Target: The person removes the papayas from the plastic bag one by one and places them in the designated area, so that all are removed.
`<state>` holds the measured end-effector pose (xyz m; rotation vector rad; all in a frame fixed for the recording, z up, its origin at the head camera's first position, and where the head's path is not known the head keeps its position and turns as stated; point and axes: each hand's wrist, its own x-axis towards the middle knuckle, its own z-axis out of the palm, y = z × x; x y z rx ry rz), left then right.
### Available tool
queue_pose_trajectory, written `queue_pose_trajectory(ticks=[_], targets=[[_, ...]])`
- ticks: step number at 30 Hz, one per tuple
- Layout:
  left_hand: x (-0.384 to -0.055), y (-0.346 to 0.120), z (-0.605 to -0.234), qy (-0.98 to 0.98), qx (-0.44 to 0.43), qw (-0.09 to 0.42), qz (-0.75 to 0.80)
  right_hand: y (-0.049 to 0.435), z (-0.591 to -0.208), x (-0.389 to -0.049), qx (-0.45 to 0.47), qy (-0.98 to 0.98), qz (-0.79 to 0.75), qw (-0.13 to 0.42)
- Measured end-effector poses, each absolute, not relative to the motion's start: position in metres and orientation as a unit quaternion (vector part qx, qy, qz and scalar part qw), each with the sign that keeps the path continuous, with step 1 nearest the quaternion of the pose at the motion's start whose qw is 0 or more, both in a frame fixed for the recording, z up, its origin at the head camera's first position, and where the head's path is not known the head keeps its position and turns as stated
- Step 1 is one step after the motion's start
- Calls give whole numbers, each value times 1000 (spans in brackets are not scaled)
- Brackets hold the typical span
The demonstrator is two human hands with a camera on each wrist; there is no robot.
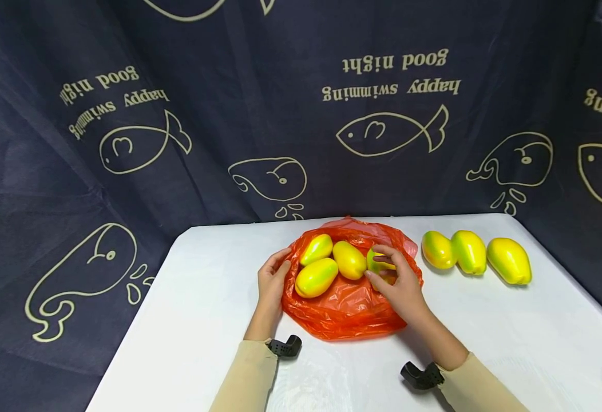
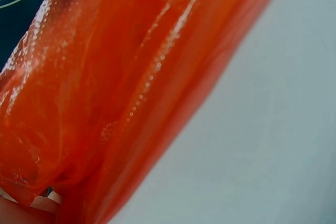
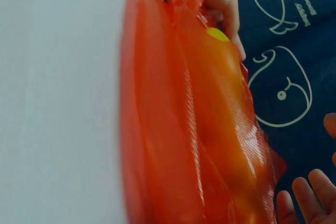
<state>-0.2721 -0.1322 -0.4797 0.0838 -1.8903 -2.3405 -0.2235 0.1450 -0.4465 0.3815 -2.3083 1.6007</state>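
A red plastic bag [image 1: 347,320] lies on the table with its mouth spread upward. Inside it are several yellow-green papayas [image 1: 349,260]. At the bag's left rim my left hand [image 1: 272,280] grips the plastic, its fingers partly hidden by the bag in the left wrist view. My right hand [image 1: 403,286] is over the bag's right side, fingers spread and loosely bent above another papaya [image 1: 373,262], which they partly hide. In the right wrist view, the right fingertips [image 3: 310,198] stand apart with nothing seen between them.
Three more papayas [image 1: 470,252] lie in a row on the white table [image 1: 203,286], right of the bag. A dark blue cloth [image 1: 260,114] with fish and whale drawings hangs behind the table. Each wrist carries a black camera mount [image 1: 422,376].
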Motion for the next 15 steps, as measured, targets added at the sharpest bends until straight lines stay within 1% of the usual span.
queue_pose_trajectory(ticks=[4,10,15], targets=[[-276,-133,-486,-627,29,73,-775,136,-444,-222,131,-821,541,128],[-275,-133,-486,-634,29,80,-769,124,-447,-224,143,-828,530,111],[-274,-132,-487,-632,28,79,-771,119,-449,-225,153,-834,523,86]])
